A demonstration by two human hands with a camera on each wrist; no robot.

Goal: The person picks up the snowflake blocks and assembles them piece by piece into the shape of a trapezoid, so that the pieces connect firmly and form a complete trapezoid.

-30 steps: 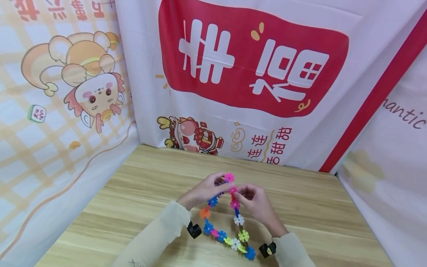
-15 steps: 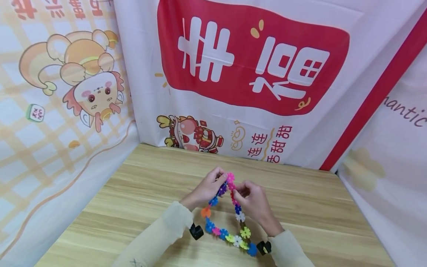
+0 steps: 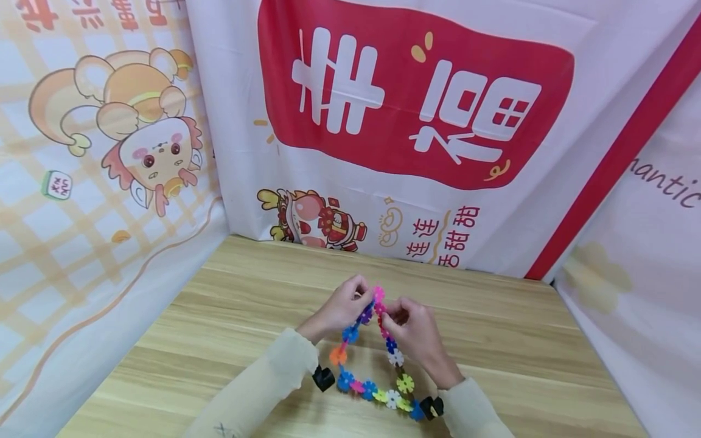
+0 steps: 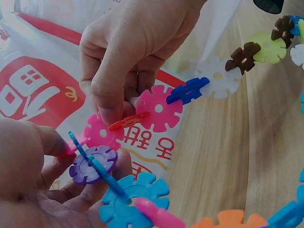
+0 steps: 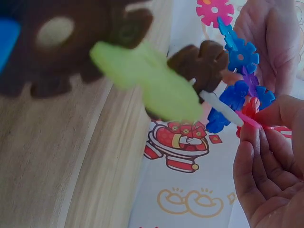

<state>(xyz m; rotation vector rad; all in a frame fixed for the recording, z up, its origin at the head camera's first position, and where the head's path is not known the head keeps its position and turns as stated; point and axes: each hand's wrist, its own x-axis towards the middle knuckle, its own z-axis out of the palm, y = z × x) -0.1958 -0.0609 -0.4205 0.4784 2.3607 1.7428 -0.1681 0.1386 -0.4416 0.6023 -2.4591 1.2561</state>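
A loop of colourful snowflake-shaped plastic pieces [image 3: 378,377] hangs between both hands above the wooden table [image 3: 230,304]. My left hand [image 3: 342,307] grips the upper left strand at a purple piece [image 4: 90,164], with a light blue piece [image 4: 130,197] just below it. My right hand [image 3: 408,328] pinches the upper right strand at a red piece [image 4: 128,121] set between two pink ones [image 4: 159,107]. The two strands meet at a pink piece [image 3: 378,294] on top. In the right wrist view, blurred brown and green pieces [image 5: 156,80] fill the foreground.
Printed cloth banners [image 3: 416,121] wall the table at the back and on both sides. Small black wrist cameras [image 3: 323,378] sit under each cream sleeve. The table's wood surface extends left and right of the hands.
Both hands have drawn closer together at the top of the loop, and the whole chain has narrowed and shifted slightly toward me.
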